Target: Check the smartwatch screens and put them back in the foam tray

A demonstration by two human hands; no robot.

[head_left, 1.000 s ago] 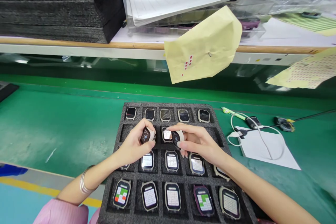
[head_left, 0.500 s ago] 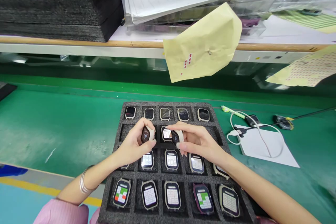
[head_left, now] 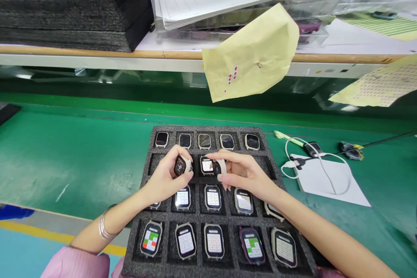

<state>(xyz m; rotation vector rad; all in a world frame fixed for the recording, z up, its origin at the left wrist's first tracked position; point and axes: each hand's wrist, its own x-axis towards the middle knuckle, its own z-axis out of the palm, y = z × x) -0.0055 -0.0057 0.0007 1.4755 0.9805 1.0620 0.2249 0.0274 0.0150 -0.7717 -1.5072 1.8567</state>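
Observation:
Above the second row of a black foam tray (head_left: 197, 217), my left hand (head_left: 167, 173) pinches a smartwatch (head_left: 180, 167) with a dark screen and a pale case, turned on its side. My right hand (head_left: 243, 171) grips another smartwatch (head_left: 219, 167) between thumb and fingers, its dark face tilted to the left. Just behind it, a watch with a lit white grid (head_left: 206, 165) lies in its compartment. Several watches rest in the other compartments: the far row has dark screens, the nearer rows mostly show grids. One near the front right has a purple case (head_left: 252, 245).
Right of the tray lie a white cable (head_left: 325, 169), a white paper (head_left: 332, 184) and a green pen (head_left: 288, 138). A shelf (head_left: 182, 55) crosses the back, bearing black foam blocks (head_left: 71, 13) and papers. A yellow sheet (head_left: 250, 58) hangs over its edge.
The watch in my right hand has turned slightly, and the one in my left hand has tilted a little. Both hands stay in nearly the same place over the tray.

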